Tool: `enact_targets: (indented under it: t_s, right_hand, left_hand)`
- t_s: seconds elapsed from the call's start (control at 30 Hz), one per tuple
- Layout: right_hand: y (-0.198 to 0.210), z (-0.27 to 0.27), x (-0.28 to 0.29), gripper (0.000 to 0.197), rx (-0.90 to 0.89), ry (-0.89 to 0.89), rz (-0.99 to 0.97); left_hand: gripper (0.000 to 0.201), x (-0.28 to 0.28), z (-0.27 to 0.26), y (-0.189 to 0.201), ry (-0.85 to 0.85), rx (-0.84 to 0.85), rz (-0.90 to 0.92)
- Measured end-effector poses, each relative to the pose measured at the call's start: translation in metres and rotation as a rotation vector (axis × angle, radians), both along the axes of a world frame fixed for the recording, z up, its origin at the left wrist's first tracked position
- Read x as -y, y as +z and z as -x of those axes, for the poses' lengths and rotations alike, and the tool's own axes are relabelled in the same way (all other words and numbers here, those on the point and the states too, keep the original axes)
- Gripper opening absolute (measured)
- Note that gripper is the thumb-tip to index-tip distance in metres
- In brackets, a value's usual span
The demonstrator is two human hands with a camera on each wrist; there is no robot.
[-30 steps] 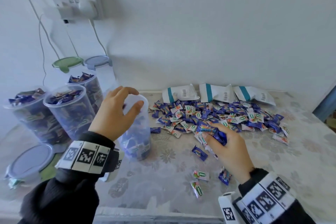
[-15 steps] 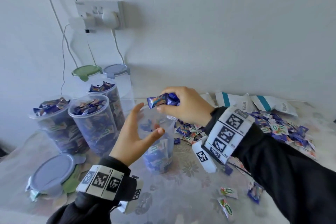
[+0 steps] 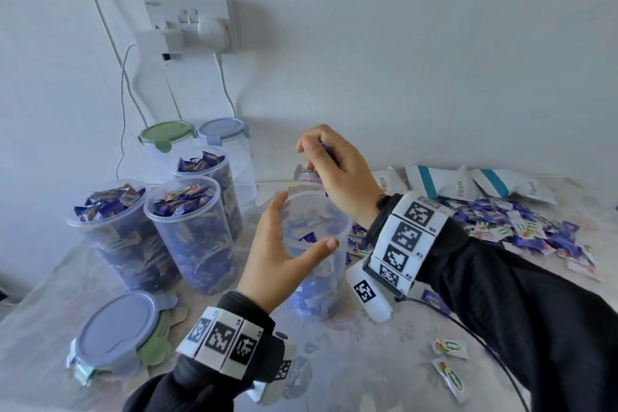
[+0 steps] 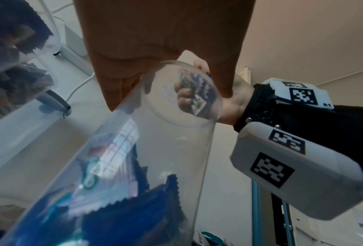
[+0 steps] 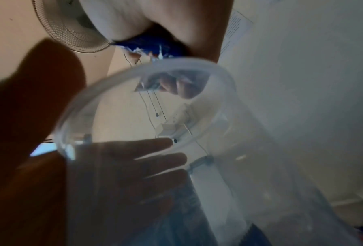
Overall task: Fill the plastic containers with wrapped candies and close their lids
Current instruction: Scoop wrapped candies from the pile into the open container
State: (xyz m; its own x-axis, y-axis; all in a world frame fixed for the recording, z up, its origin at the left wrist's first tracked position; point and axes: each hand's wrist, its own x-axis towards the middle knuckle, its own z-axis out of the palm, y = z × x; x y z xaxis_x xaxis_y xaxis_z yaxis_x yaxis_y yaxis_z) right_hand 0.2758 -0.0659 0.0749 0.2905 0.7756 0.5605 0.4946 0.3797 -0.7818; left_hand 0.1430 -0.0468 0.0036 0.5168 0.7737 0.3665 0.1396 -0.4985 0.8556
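A clear plastic container [image 3: 322, 281], partly filled with blue wrapped candies, stands open on the table. My left hand [image 3: 277, 244] grips its upper wall, thumb on the near side and fingers round the far rim. My right hand [image 3: 334, 170] hovers just above the mouth, fingers curled round a few wrapped candies [image 3: 306, 173]. The left wrist view looks up along the container [image 4: 134, 149] and shows the right hand's fingers [image 4: 184, 96] with candies through its mouth. In the right wrist view the rim [image 5: 134, 71] lies under the held candies [image 5: 142, 43].
Three open containers heaped with candies [image 3: 190, 231] stand at the left. Behind them are two lidded ones [image 3: 167, 137]. Stacked lids [image 3: 117, 328] lie front left. A candy pile [image 3: 501, 224] and white bags [image 3: 441, 181] are at the right, loose candies [image 3: 449, 346] near the front.
My right hand lifted a handful from the pile and carried it left to above the container's mouth. My left hand slid from the container's top to its side.
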Motion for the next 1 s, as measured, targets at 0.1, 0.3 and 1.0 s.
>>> enact_targets:
  t_s: [0.1,0.3,1.0]
  right_hand:
    - [-0.012,0.004,0.001,0.026,-0.055,0.065,0.002]
    - [-0.033,-0.001,0.012,0.057,0.039,0.081,0.108]
    - [-0.110,-0.207,0.103,0.035,0.342,-0.398,0.652]
  left_hand:
    - [0.100,0.001,0.001,0.002,-0.031,-0.012,-0.006]
    - [0.106,-0.001,0.002,0.002,-0.036,-0.038,-0.011]
    - [0.046,0.057,-0.131,-0.011,-0.108,-0.125,-0.200]
